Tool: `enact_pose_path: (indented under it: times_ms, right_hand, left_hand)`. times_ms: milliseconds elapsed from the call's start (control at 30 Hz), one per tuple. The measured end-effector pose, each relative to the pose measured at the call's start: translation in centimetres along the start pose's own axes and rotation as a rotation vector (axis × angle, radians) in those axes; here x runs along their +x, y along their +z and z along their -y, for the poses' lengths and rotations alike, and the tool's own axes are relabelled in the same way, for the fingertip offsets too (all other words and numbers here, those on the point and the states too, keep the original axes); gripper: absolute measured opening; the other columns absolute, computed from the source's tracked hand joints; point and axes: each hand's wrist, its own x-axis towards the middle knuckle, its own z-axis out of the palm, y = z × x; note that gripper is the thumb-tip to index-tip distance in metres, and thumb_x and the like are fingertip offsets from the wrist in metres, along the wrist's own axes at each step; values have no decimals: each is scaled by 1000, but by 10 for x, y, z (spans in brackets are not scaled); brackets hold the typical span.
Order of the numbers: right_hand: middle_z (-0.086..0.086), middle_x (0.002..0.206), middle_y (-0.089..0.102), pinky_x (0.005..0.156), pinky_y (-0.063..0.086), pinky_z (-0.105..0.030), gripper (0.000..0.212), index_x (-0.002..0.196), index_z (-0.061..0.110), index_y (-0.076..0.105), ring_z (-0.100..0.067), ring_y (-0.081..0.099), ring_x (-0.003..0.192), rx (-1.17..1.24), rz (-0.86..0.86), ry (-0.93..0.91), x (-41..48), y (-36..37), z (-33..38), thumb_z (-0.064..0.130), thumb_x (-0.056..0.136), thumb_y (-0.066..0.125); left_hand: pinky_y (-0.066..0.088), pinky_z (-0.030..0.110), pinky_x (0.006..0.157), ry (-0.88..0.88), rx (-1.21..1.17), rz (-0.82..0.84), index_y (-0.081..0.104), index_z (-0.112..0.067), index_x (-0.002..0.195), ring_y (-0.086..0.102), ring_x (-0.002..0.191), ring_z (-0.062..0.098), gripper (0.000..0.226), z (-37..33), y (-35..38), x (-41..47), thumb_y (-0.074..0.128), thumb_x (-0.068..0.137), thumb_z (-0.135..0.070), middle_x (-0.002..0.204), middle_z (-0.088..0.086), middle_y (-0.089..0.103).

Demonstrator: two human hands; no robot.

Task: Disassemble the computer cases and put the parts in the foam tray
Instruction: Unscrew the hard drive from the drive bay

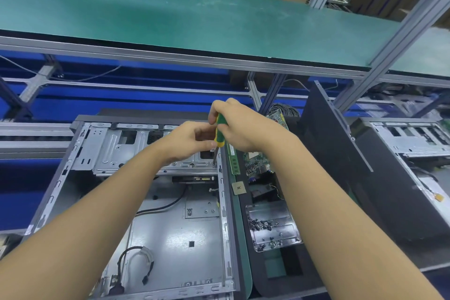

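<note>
Nearest, the open computer case [155, 238] lies on its side on the tabletop, with a loose black cable [136, 263] coiled in its near corner. Just right of it is the black foam tray [292, 273]. It already holds a metal dish of screws [270, 226], then a CPU chip [239, 188], a RAM stick [233, 159] and a circuit board [257, 162] further back.

At the case's far end sits the metal drive cage [136, 151], and both hands meet above its right corner. The right hand [241, 126] has its grip wrapped around the handle of the green-and-yellow screwdriver [220, 133]. The left hand [187, 140] has its fingers curled in and appears to pinch the tool where handle meets shaft, steadying it.

The screwdriver's long axis is close to upright, and its tip is down at the cage's right edge, directly below the right-hand grip. The screw head itself is too small to make out. Any turning probably comes from the right hand, and the foam tray lies on that same side.
</note>
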Motion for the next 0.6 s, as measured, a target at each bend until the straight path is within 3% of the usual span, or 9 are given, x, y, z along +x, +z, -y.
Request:
enact_pose_path:
  times_ms: [133,200,267,333,433,533,600]
  right_hand:
    - [-1,113,42,80,50,-42,16,107,25,58,-24,54,90,8,40,-7,0,-7,0,13,97,53]
    - [-1,117,42,86,51,-43,17,115,28,62,-24,57,93,28,37,-1,1,-8,1,30,100,53]
    - [-2,123,42,91,49,-43,40,134,35,53,-25,57,100,3,13,53,2,-7,2,54,100,45]
    - [-6,116,46,85,48,-42,51,136,29,47,-29,54,97,-73,-92,134,5,-2,5,62,99,37]
    - [-8,102,54,72,44,-38,35,119,12,49,-31,54,87,-158,-217,187,9,4,9,43,104,42]
    - [-10,124,55,83,49,-40,25,125,10,50,-29,56,103,-83,-157,126,11,2,8,20,102,47]
    - [-7,130,50,90,47,-41,34,131,14,50,-28,50,114,-23,-82,81,8,-4,8,9,97,51]
  left_hand:
    - [51,14,80,31,94,-54,68,-19,100,70,91,1,19,-3,3,3,67,92,-2,92,-14,76]
    - [51,19,75,44,199,-113,69,-19,93,69,83,2,11,0,7,4,71,91,-9,86,-9,75]
    - [50,31,70,29,283,-204,66,-22,90,64,77,11,11,5,9,7,75,88,-17,86,3,70]
    - [49,24,68,15,317,-278,58,-30,89,58,74,12,24,8,12,10,80,82,-25,89,9,66]
    - [47,18,65,35,386,-283,54,-36,89,56,73,8,37,6,16,11,87,73,-36,84,-4,63]
    - [53,35,81,76,283,-203,57,-38,96,61,86,16,36,1,14,10,84,78,-24,96,1,66]
    - [55,32,91,88,77,-133,61,-25,115,66,105,17,36,-1,8,7,74,86,-6,113,1,70]
